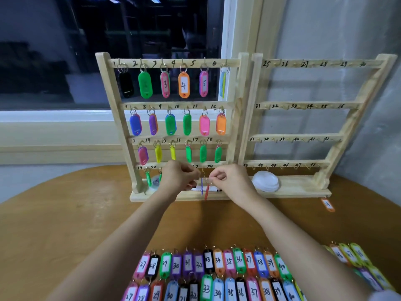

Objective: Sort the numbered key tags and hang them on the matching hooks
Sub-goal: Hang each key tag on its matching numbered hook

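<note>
The left rack (107, 94) and the right rack (299, 188), at 12 o'clock, are pale bare wood, matt, with inked numbers. Their hooks (203, 171) are thin brass-coloured metal. The key tags (218, 260) at 6 o'clock are glossy coloured plastic with white paper inserts, on shiny metal split rings (183, 67). The red tag (207, 193) is the same plastic, seen edge-on. The counter (65, 224) is smooth and brown with a soft sheen. The wall (314, 29) at 2 o'clock is matt grey.

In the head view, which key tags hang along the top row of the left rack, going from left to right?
black tag → green tag → pink tag 3 → orange tag 4 → purple tag 5 → edge-on blue tag
</note>
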Available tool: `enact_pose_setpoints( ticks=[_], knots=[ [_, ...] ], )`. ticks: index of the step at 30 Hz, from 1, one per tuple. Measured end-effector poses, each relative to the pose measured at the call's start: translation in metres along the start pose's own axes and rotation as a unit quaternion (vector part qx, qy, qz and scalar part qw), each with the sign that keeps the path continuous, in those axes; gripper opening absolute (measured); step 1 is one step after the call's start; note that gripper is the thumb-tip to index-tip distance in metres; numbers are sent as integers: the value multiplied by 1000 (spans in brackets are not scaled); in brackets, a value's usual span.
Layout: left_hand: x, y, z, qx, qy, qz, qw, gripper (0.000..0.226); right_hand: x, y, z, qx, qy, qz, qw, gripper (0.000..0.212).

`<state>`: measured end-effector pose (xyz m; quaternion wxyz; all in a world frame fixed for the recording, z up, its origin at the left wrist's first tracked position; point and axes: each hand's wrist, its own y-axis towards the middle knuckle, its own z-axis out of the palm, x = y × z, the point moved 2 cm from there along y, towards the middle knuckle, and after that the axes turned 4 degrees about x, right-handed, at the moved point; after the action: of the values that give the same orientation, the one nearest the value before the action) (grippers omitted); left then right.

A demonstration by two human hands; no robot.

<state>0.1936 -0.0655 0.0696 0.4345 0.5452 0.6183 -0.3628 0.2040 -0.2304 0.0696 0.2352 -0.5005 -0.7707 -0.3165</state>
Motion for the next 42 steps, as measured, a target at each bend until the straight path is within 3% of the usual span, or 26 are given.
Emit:
enact_pose_setpoints(
  ticks=[10,21,25,33,35,42],
  knots=[
    [5,18,8,-90,48,20,995,12,5,9,4,-23,-93,-9,995,12],
    [10,12,8,-86,144,41,985,9,9,25,15,-106,-143,9,984,19],
    [11,5,5,-83,167,67,980,5,9,23,15,-88,-165,3,982,16],
    [-4,-10,39,-21,181,96,979,11,-18,-14,-15,-72,-144,-5,987,11],
    [-9,-14,59,-1,203,113,973,3,-35,-28,-30,-71,-153,17,986,9],
    [-16,-18,154,91,179,128,971,10,-111,-86,-97,-102,-163,121,974,12]
  ],
)
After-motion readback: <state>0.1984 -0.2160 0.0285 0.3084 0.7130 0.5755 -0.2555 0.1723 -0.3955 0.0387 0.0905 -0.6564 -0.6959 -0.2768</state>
